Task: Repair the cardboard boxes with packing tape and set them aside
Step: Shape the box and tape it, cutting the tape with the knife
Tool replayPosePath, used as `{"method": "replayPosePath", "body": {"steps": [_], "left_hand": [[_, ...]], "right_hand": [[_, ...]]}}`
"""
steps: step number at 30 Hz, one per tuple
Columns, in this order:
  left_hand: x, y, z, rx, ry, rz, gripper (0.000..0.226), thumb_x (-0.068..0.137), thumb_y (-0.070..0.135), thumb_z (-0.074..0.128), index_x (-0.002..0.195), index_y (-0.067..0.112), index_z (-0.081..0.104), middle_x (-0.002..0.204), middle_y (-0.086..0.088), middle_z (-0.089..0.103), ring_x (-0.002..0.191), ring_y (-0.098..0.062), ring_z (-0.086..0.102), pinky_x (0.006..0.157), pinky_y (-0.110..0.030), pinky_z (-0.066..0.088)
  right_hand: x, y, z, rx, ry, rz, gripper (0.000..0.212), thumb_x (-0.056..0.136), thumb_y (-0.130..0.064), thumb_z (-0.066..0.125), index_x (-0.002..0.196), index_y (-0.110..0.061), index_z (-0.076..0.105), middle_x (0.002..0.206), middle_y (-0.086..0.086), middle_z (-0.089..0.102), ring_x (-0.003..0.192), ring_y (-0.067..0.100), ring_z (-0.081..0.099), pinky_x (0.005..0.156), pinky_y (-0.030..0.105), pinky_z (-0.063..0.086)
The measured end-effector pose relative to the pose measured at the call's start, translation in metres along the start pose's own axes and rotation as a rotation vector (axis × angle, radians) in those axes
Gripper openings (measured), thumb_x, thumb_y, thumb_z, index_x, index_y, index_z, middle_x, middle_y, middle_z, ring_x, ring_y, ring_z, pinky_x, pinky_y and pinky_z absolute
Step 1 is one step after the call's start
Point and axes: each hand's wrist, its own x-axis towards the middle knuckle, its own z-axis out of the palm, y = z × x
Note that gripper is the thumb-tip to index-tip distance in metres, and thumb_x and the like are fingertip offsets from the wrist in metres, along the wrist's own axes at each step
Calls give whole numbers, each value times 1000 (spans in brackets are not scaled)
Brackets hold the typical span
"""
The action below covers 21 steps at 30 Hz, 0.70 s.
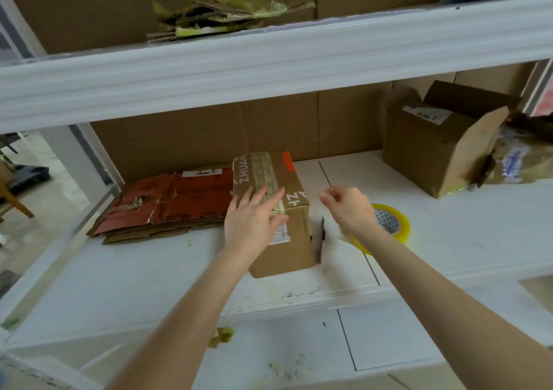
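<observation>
Head view: flattened cartons (167,204) lie at the shelf's (449,225) left edge; left hand (254,219) presses flat, open, on the taped box (278,210); right hand (350,210) hovers loosely curled, empty, over the tape roll (395,222); open box (440,141) far right.

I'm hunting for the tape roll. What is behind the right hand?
The yellow tape roll lies flat on the shelf behind the right hand; its near left part is covered by the wrist.
</observation>
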Motion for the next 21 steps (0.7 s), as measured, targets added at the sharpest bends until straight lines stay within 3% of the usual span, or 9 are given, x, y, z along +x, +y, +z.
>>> {"method": "replayPosePath", "body": {"steps": [4,8,14,17,19,21], "left_hand": [[3,-1,0,-11,2,-5,58,92,62,37,146,45,25,155,5,28,144,-20,23,116,-40,15],[0,-1,-4,-72,44,6,55,91,55,48,143,41,36,151,4,37,140,-19,30,115,-40,19],[-10,1,-11,-136,127,23,50,90,48,56,137,31,50,142,2,49,132,-17,41,111,-40,26],[-11,2,-16,-169,105,-14,48,93,47,52,136,27,51,141,4,49,131,-15,42,111,-39,26],[-12,4,-22,-218,163,-58,44,94,43,52,132,23,56,136,2,54,126,-15,46,107,-35,34],[-10,7,-34,-268,299,-96,36,93,35,56,126,18,62,123,0,61,115,-17,52,92,-27,40]], "right_hand": [[-7,31,19,-376,-209,95,28,90,-39,59,100,-15,69,92,7,65,86,27,63,68,30,49],[-15,51,51,-418,-273,185,30,91,-43,57,101,-16,64,88,2,59,89,23,63,66,29,48],[4,51,63,-277,-264,243,10,90,-23,59,85,-14,57,76,2,57,79,23,61,60,28,46],[8,50,48,-243,-228,233,19,90,-25,61,83,-8,63,75,6,60,71,22,59,56,27,43],[11,43,31,-97,-143,188,21,85,-23,63,75,-5,70,66,6,61,60,20,56,51,25,43],[12,25,10,148,-28,117,22,81,-18,65,65,-5,70,55,2,59,53,16,53,48,24,42]]}}
